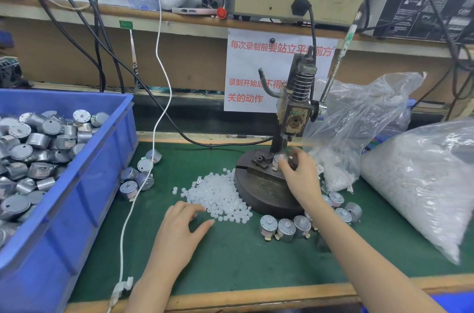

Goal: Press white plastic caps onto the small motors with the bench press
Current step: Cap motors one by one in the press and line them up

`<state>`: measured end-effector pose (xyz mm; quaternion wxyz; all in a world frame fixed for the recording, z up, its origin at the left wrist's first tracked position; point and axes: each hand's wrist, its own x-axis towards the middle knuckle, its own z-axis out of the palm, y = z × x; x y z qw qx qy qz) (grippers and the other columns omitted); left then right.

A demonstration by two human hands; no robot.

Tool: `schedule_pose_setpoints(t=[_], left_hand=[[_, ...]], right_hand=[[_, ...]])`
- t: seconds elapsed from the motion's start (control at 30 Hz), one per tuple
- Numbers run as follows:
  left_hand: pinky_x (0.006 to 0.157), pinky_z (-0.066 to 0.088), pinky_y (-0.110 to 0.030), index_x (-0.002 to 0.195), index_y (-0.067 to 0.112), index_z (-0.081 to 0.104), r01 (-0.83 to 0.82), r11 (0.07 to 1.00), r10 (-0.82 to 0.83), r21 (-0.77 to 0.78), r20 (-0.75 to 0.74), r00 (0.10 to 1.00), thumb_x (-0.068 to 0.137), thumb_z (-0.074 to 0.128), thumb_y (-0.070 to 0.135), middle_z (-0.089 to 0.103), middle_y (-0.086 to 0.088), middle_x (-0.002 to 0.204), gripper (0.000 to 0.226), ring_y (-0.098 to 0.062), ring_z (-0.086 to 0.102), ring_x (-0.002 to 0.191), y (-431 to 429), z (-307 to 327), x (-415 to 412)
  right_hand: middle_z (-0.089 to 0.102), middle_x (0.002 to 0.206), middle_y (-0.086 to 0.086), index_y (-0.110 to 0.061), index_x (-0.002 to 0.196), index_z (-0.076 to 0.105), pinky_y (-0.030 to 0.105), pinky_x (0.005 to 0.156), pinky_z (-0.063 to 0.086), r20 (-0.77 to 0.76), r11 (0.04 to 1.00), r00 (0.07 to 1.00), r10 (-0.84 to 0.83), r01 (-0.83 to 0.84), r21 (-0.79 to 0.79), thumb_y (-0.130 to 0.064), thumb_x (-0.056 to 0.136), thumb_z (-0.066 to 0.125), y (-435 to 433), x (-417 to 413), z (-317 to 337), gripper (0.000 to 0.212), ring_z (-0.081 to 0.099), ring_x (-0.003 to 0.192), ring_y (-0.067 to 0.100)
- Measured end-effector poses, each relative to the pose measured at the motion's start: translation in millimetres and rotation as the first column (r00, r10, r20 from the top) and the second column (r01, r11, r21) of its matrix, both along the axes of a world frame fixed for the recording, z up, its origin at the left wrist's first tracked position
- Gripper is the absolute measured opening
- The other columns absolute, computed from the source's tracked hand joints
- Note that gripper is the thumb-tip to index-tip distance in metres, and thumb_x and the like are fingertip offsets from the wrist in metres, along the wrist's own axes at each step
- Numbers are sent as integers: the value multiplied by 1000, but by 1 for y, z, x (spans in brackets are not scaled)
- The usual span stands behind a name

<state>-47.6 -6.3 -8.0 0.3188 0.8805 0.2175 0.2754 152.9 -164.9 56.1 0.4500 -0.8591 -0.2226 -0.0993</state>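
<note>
Blue bin point(77, 210) holds motors point(30, 153); plastic bag point(451, 140) holds caps point(400, 184)

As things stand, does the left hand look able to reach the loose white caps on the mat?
Probably yes. The left hand sits at the near edge of the pile of white caps, with nothing between them; the right hand holds a motor at the bench press.
</note>
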Motion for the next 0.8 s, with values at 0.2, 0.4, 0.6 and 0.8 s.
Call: schedule_pose_setpoints(t=[0.2,0.4,0.6,0.8], left_hand=[[68,32,-17,83,30,58,-7,999,9,-50,37,999,87,60,28,50,14,79,4,-2,45,82,-1,1,1],[68,34,-19,70,34,53,-9,998,10,-70,7,1000,89,56,31,51,12,78,20,-3,47,82,0,0,1],[65,34,-13,71,35,51,-23,996,23,-82,-1,1000,89,55,32,52,11,78,19,-1,47,81,-1,3,1],[68,36,-19,80,26,59,-32,998,33,-62,9,999,85,62,29,53,11,78,7,-6,48,81,0,0,2]], right_hand=[[44,141,5,-11,141,34,22,98,33,-173,882,984,-51,126,455,-2,92,39,-11,18,41,50,42,125,14],[52,127,4,-10,140,34,23,86,43,-120,781,991,61,27,624,-1,89,40,12,49,123,52,54,104,12],[54,106,-2,-11,118,47,23,80,43,-95,572,991,96,23,820,0,85,45,6,40,159,35,48,87,11],[45,74,-5,-20,77,44,21,76,41,67,549,991,119,-122,827,-16,77,50,-15,0,119,7,46,71,8]])
